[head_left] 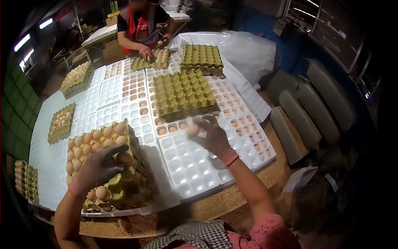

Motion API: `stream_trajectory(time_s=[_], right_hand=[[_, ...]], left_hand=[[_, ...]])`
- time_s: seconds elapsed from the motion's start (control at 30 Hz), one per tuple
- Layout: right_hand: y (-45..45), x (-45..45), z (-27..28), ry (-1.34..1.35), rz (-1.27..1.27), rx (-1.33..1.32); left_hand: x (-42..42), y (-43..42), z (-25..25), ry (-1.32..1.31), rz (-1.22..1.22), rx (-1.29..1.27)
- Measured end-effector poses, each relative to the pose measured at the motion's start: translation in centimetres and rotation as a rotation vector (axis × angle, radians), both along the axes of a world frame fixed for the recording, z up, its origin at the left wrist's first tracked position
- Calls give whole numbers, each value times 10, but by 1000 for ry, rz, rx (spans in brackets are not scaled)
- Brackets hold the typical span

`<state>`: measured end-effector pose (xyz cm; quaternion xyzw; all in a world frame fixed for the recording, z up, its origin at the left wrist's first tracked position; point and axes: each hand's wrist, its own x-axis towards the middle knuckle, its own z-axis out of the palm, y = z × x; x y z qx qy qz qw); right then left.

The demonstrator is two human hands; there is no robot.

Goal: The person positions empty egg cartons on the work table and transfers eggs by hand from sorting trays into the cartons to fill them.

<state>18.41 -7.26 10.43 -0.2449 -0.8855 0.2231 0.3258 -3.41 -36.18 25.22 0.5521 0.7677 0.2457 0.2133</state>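
Note:
My gloved left hand (97,168) is over a stack of pulp egg trays, its fingers curled around an egg (124,159). The top tray (118,182) bears rows of eggs (108,132) at the far and left sides, with bare cups near my palm. My gloved right hand (213,137) hangs above the white foam tray (188,166) and grips an egg (192,130), slightly blurred; whether it holds more than one is hard to tell. Cups in the foam tray's far row hold eggs (161,130), while the nearer cups are bare.
Beyond my right hand stand two stacks of pulp trays (182,93) (202,56). A co-worker (143,29) in a red vest handles eggs across the table. More egg trays (76,78) (62,122) lie to the left. Grey panels (306,120) lean at the right.

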Motion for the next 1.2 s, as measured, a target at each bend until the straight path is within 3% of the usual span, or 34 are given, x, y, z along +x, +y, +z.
stream_trajectory(time_s=[0.03,0.07,0.1,0.13,0.17,0.27,0.33,0.37,0.47,0.5,0.57,0.67,0.73,0.8,0.87,0.93,1.0,1.03,1.13,1.2], right_hand=[[25,10,-17,-30,-30,-66],[51,15,-48,-61,-83,74],[70,17,-71,-214,-126,-66],[84,18,-90,-203,-106,-74],[93,18,-109,-408,-128,21],[101,8,-102,-551,-124,67],[93,2,-84,-277,-166,-40],[87,0,-78,-46,-72,-40],[72,-4,-123,73,26,-31],[69,-6,-144,1,18,150],[61,-5,-153,6,40,121],[58,-5,-154,-31,53,49],[62,-6,-156,171,53,92],[61,-5,-156,132,58,-54],[67,-4,-165,147,111,-74],[65,-6,-164,127,43,-41],[52,-32,-113,197,112,-73],[36,-50,-63,281,218,-8],[-25,-120,54,407,504,189],[-55,-173,69,109,587,307]], left_hand=[[11,25,3,44,-60,-49],[24,51,6,93,-120,-98],[27,77,-12,201,-203,-121],[28,105,-36,308,-287,-146],[37,130,-49,279,-273,-159],[43,187,-102,183,-296,-94],[61,214,-115,216,-281,-299],[65,217,-141,263,-256,-302],[60,220,-200,639,-396,-586],[57,226,-200,639,-396,-598],[48,240,-192,404,-344,-682],[48,256,-190,221,-137,-240],[56,266,-225,261,-85,51],[53,270,-272,419,-241,57],[50,261,-284,507,-202,174],[46,248,-195,373,-219,-144],[14,213,-116,335,-287,-86],[-8,191,-86,382,-186,17],[-66,119,-20,384,257,110],[-106,76,-24,574,280,96]])
